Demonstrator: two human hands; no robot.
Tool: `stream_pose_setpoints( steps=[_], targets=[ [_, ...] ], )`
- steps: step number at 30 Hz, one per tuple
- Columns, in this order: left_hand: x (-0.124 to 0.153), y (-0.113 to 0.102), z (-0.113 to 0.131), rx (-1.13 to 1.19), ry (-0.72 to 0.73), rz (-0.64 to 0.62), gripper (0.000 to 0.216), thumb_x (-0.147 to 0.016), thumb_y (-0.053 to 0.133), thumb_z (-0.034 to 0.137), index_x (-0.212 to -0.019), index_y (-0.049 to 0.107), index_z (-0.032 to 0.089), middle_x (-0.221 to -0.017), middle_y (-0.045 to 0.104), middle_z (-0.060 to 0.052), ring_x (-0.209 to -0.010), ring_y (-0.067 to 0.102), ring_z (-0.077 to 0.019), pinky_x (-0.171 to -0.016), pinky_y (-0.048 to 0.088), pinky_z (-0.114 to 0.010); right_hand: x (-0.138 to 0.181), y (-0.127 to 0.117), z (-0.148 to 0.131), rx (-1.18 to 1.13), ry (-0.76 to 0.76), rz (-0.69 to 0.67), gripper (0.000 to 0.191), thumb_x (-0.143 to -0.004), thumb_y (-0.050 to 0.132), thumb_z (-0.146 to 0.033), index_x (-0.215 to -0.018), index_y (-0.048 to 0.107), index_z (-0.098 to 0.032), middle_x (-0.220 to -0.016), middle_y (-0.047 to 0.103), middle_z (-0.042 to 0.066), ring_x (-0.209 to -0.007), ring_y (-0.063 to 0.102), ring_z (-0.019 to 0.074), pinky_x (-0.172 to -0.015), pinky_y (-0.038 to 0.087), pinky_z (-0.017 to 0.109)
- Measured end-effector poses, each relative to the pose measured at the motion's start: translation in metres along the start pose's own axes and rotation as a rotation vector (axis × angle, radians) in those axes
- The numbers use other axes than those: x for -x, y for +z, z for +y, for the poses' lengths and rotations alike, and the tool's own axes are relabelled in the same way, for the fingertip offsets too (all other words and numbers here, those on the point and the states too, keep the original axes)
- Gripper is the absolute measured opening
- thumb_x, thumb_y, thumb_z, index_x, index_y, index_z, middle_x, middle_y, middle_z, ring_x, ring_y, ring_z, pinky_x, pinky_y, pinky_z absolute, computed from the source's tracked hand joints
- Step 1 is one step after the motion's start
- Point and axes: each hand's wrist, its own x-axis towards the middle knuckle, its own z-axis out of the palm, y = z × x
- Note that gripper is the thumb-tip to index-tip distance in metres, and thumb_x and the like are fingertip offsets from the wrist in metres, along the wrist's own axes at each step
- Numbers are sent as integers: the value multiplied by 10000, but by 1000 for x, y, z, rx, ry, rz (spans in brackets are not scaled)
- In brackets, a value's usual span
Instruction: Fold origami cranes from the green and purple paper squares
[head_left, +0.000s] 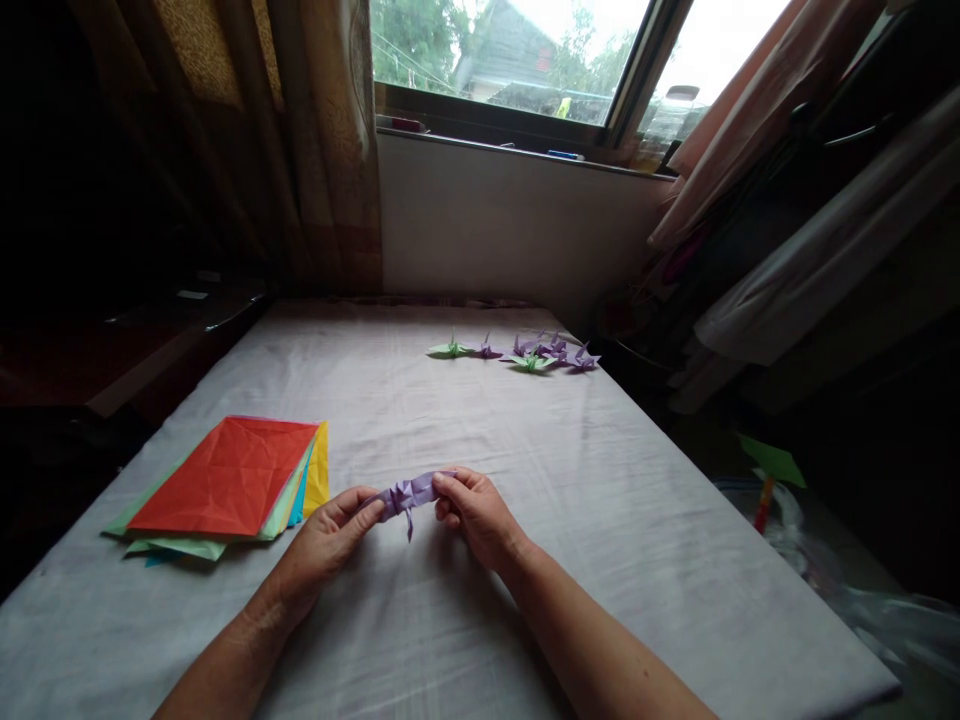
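Observation:
Between my two hands is a purple paper crane (406, 493), its wings spread sideways and a thin folded point hanging toward me. My left hand (339, 530) pinches the left wing between thumb and fingers. On the other side, my right hand (474, 505) grips the right wing the same way, with the thumb on top. Both hands are just above the cloth-covered table (360, 640). To the left of my left hand lies a stack of coloured paper sheets (225, 475), red on top, with green, blue and yellow edges showing.
Several finished purple paper cranes (556, 347) and a green paper crane (531, 363) stand at the table's far right edge, with another green crane (452, 348) to their left. Beyond the right edge is a clear plastic bag (892, 630). A window (510, 60) faces me.

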Motion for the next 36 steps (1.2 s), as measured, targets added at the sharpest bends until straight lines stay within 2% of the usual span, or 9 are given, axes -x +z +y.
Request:
stream_pose_setpoints(
  steps=[3, 7, 11, 17, 23, 28, 36],
  targets=[
    [-1, -1, -2, 4, -1, 2, 379, -677, 724, 558, -792, 726, 197, -794, 696, -35, -823, 608, -219, -802, 463, -308, 1, 0, -2, -38, 25, -23, 336, -581, 819, -430, -664, 648, -152, -540, 535, -40, -471, 441, 53, -411, 187, 187],
    [-2, -3, -3, -5, 3, 12, 385, -669, 724, 566, -782, 729, 198, -767, 678, -31, -817, 594, -216, -804, 461, -309, 0, -1, -6, -69, -20, 4, 342, -563, 833, -422, -652, 647, -150, -561, 549, -33, -476, 428, 48, -410, 181, 186],
    [-1, -4, -1, -18, -4, -1, 380, -676, 716, 562, -781, 726, 197, -769, 677, -32, -818, 591, -222, -805, 461, -317, 1, 0, -7, -75, 4, 9, 351, -544, 844, -418, -646, 642, -149, -571, 554, -33, -473, 415, 45, -405, 172, 185],
    [3, -2, -4, -3, 1, 33, 367, -725, 705, 533, -899, 737, 213, -880, 712, -43, -908, 610, -241, -848, 451, -314, 0, 0, -7, -85, 36, 34, 375, -517, 847, -426, -650, 630, -152, -552, 551, -42, -452, 425, 40, -396, 176, 173],
    [-2, -9, -13, -52, -5, 49, 423, -689, 713, 610, -834, 715, 213, -786, 664, -25, -807, 580, -215, -739, 444, -285, -2, -1, -9, -170, 57, 82, 426, -464, 869, -430, -641, 592, -159, -538, 540, -57, -440, 431, 36, -395, 210, 157],
    [-5, -11, -17, -16, -19, 64, 481, -631, 736, 655, -808, 709, 208, -767, 645, -21, -806, 568, -211, -746, 439, -286, -2, -2, -11, -169, 52, 95, 415, -474, 869, -415, -644, 589, -160, -539, 548, -52, -446, 429, 38, -402, 205, 158],
    [-3, -10, -13, -41, -17, 43, 448, -677, 704, 640, -849, 715, 227, -794, 658, -21, -835, 572, -226, -772, 435, -300, -3, -2, -8, -137, 32, 82, 383, -511, 845, -417, -651, 598, -160, -555, 554, -45, -448, 425, 41, -398, 185, 170]
  ],
)
